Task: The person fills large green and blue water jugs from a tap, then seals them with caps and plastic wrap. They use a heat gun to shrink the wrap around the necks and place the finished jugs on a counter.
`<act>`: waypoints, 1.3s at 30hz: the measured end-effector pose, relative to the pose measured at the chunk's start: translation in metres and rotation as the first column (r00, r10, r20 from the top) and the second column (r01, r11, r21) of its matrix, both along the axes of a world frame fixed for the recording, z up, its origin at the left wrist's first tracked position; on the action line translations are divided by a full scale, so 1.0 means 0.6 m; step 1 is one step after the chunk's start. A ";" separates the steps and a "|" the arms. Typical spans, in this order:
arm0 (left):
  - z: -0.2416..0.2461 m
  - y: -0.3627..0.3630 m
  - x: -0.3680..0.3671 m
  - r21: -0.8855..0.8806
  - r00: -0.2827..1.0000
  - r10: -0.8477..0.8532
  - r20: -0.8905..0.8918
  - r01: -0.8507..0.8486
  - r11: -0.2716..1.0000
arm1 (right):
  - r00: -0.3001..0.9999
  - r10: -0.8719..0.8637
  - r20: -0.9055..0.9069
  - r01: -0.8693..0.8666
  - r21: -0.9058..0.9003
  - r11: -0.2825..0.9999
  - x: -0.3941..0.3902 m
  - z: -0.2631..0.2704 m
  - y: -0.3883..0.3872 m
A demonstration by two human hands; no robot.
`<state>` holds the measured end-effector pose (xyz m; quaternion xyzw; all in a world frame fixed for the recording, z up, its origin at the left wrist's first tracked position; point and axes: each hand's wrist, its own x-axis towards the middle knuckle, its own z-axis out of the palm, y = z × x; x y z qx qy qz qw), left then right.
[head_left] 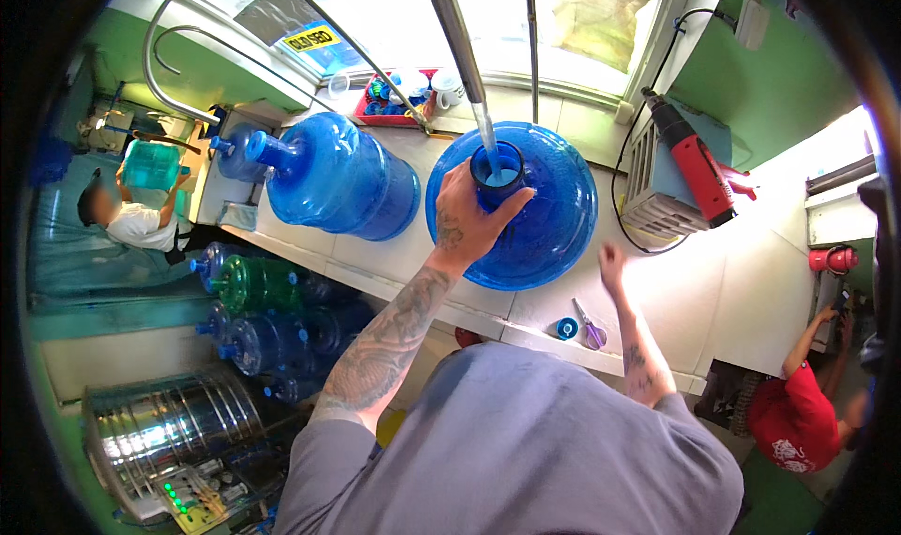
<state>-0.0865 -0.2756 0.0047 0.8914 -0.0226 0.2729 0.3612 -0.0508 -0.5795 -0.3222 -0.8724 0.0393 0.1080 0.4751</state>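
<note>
My left hand (pixel 468 215) grips the neck of a large blue water jug (pixel 556 232), which stands upright on the white tiled counter (pixel 750 324). Water (pixel 488 130) pours from a metal spout (pixel 454 28) into the jug's open mouth. To the right of the jug, my right hand (pixel 612 264) is curled over the counter, with nothing visible in it. Closer to my body lie purple-handled scissors (pixel 591 329) and a blue bottle cap (pixel 566 329). A capped blue jug (pixel 345 176) stands to the left, with a smaller-looking capped jug (pixel 241 151) beyond it.
A red and black heat gun (pixel 693 158) rests on a grey box (pixel 644 176), its cable trailing over the counter. A red basket (pixel 394 120) holds caps by the window. Several jugs (pixel 264 345) are stacked below left. People (pixel 144 225) stand at left and right (pixel 795 415).
</note>
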 end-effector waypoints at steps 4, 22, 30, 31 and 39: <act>0.004 -0.002 0.000 -0.011 1.000 0.007 -0.005 -0.007 1.000 | 0.913 0.369 -0.174 -0.402 -0.541 0.739 -0.243 0.006 -0.088; 0.053 0.253 -0.091 -0.390 0.936 -0.267 0.230 0.340 0.856 | 0.942 0.187 -0.279 -0.122 0.234 0.964 -0.361 0.206 0.084; 0.045 0.607 -0.154 -0.604 0.898 0.300 0.321 -0.050 0.796 | 0.802 0.467 0.373 -0.555 0.172 0.814 -0.249 0.513 0.582; 0.042 0.644 -0.135 -0.612 0.939 0.287 0.191 -0.115 0.783 | 0.778 0.447 0.441 -0.529 0.077 0.845 -0.217 0.545 0.636; 0.084 0.725 0.023 -0.642 0.861 -0.266 -0.433 -0.087 0.762 | 0.864 0.326 0.383 -0.298 -0.132 0.945 -0.059 0.658 0.943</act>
